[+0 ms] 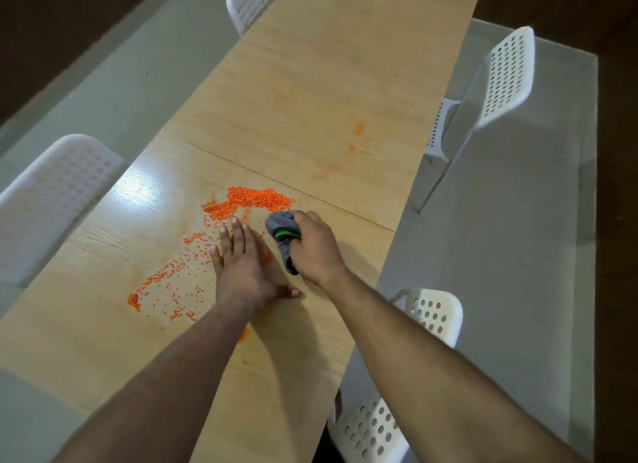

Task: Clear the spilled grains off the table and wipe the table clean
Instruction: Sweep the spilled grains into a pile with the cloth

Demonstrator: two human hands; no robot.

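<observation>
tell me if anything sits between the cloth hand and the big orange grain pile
Nothing visible does. The right hand grips the grey cloth just short of the main grain pile, with only bare table between. The left hand lies flat beside.

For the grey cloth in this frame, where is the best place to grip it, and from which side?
Grip the grey cloth at its bunched middle by the green stripe, coming from above on the right, as the right hand does. Its free front end then faces the orange grains for sweeping.

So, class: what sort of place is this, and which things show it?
Probably a dining or meeting room: a long wooden table, white perforated chairs along its sides, and a plain grey floor.
</observation>
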